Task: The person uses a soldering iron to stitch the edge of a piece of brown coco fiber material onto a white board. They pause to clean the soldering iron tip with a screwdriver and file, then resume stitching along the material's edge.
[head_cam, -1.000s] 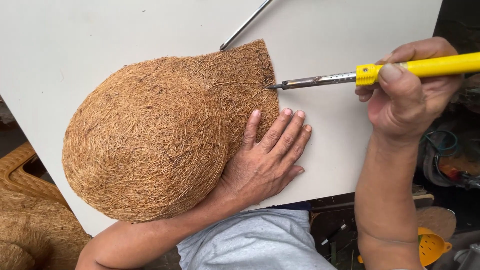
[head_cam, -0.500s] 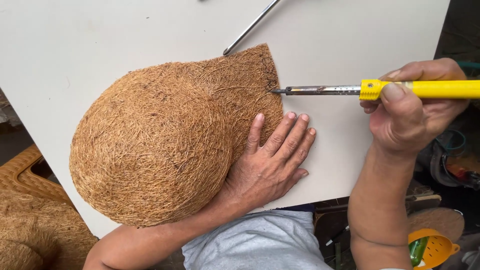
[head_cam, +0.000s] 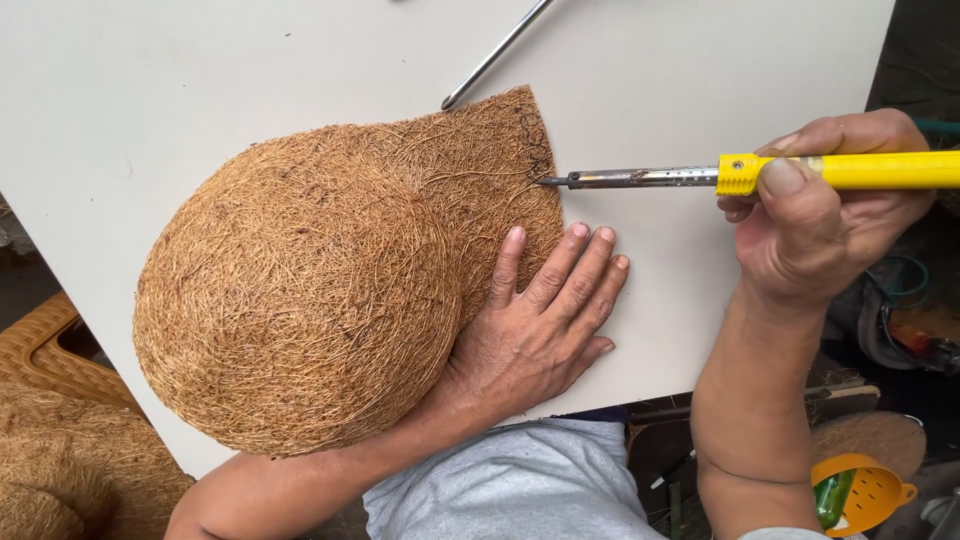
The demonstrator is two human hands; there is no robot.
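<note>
A brown coir fibre piece (head_cam: pixel 320 290), domed at the left with a flat flap at the right, lies on a white board (head_cam: pixel 200 80). My left hand (head_cam: pixel 540 325) lies flat, fingers spread, pressing the flap's lower right edge. My right hand (head_cam: pixel 820 220) grips a yellow-handled soldering iron (head_cam: pixel 740 175) held level. Its metal tip touches the flap's right edge, where a dark scorched line runs along the rim.
A thin metal rod (head_cam: pixel 495 52) lies on the board above the flap. More coir and a woven brown basket (head_cam: pixel 40 350) sit at the lower left. An orange plastic strainer (head_cam: pixel 865 490) and tangled cables are at the lower right, off the board.
The iron's tip has moved a little down along the flap's right edge. My left hand keeps pressing in the same place.
</note>
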